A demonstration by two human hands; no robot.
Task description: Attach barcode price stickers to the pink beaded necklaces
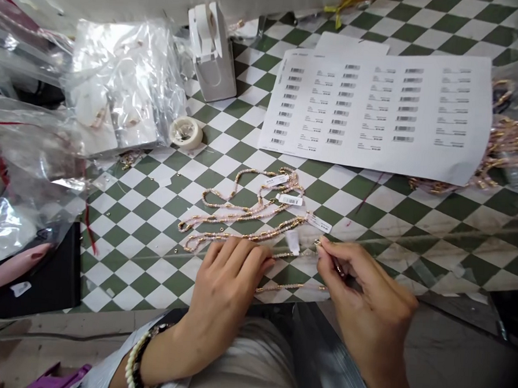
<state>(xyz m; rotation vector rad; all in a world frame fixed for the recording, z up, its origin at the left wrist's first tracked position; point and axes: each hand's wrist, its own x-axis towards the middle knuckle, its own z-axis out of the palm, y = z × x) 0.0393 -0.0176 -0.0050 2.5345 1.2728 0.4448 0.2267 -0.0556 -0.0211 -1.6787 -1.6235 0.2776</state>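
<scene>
A pink-and-gold beaded necklace (286,287) stretches between my two hands near the front edge of the table, with a white tag (292,242) at its upper strand. My right hand (362,298) is closed, thumb and forefinger pinching the necklace's metal clasp end (317,241). The fingers of my left hand (232,294) are curled down on the strand, their tips partly hidden. Just beyond lie several similar necklaces (240,218) in loose loops. Barcode price tags, such as one white tag (290,200), are attached to them.
Behind the necklaces lies a sheet of barcode labels (354,103). A tape dispenser (217,76), a tape roll (186,133) and plastic-bagged jewellery cards (121,88) are at the back left. Pink-handled pliers (14,271) rest at left. More beaded strands (513,141) lie at right.
</scene>
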